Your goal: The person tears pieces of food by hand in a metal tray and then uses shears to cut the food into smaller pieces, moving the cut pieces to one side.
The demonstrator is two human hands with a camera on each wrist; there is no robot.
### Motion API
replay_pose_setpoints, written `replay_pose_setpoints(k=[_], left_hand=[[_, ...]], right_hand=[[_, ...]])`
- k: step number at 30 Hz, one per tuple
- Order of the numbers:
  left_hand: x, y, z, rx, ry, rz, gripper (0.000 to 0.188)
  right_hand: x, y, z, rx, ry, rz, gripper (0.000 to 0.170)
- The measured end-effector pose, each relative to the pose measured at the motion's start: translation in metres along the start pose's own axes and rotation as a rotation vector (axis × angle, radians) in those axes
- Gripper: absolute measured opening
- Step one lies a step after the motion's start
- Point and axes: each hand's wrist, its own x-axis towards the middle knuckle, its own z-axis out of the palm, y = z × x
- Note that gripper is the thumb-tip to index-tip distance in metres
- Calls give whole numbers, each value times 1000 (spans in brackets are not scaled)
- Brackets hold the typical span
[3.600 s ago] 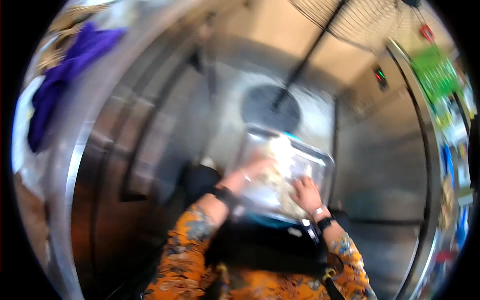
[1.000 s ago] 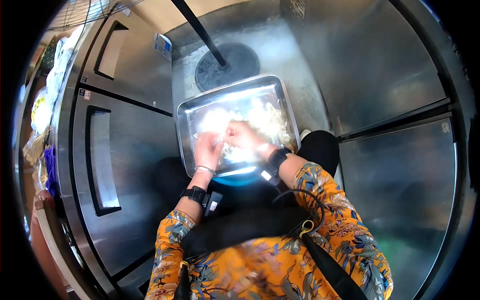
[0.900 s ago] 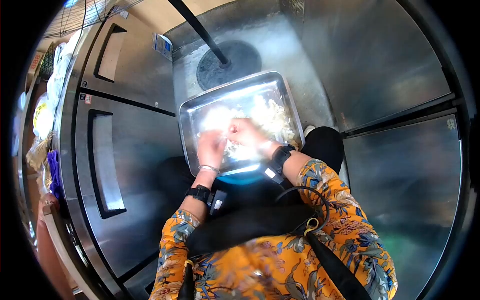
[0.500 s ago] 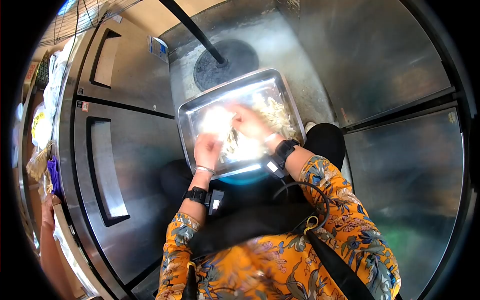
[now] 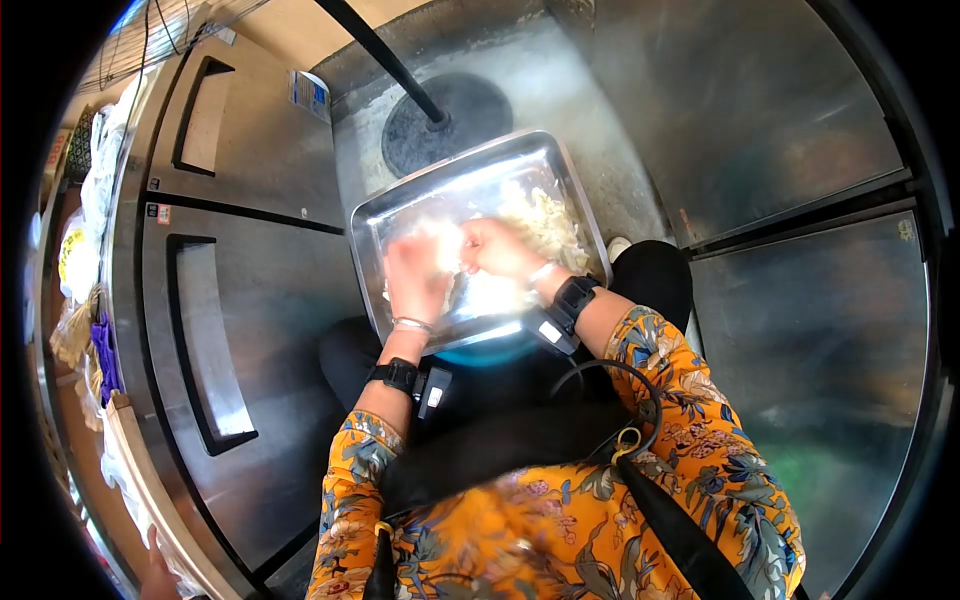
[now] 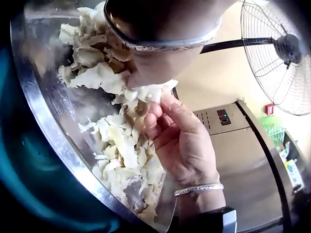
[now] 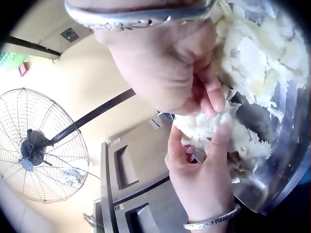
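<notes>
Pale, thin, torn flakes [image 5: 548, 228] lie in heaps in a rectangular metal tray [image 5: 450, 172]. Over the tray the left hand [image 5: 416, 278] and right hand [image 5: 497, 250] meet, fingertip to fingertip. In the right wrist view, a whitish ragged flake [image 7: 199, 125] is pinched between the left hand's thumb and fingers, while the right hand [image 7: 150, 68] grips its upper edge with curled fingers. The left wrist view shows the right hand [image 6: 187, 145] pinching the same pale piece, with the left hand [image 6: 155, 65] partly covering it. Glare washes out the fingertips in the head view.
A teal basin [image 5: 490, 350] sits under the tray's near edge. Steel cabinets stand left [image 5: 255, 330] and right [image 5: 810, 340]. Beyond the tray is a fan's round base [image 5: 450, 120] with its pole. Another person's hand [image 5: 158, 568] shows at lower left.
Earlier the hands were apart over the flakes; now they are together. Since half a second ago the left hand has moved up and the right has come back against it. The head view has turned.
</notes>
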Motion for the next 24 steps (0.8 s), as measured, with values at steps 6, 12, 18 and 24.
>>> replay_pose_setpoints(k=[6, 12, 18, 24], left_hand=[[2, -2, -1, 17, 26, -26, 63], [8, -22, 3, 78, -2, 24, 58], [7, -17, 3, 94, 1, 3, 53], [11, 7, -8, 201, -92, -92, 51]], right_hand=[[3, 0, -2, -114, 20, -53, 1], [-1, 8, 6, -840, 287, -528, 4], [-14, -15, 4, -1179, 164, -347, 9], [-14, -10, -1, -1164, 92, -372, 10]])
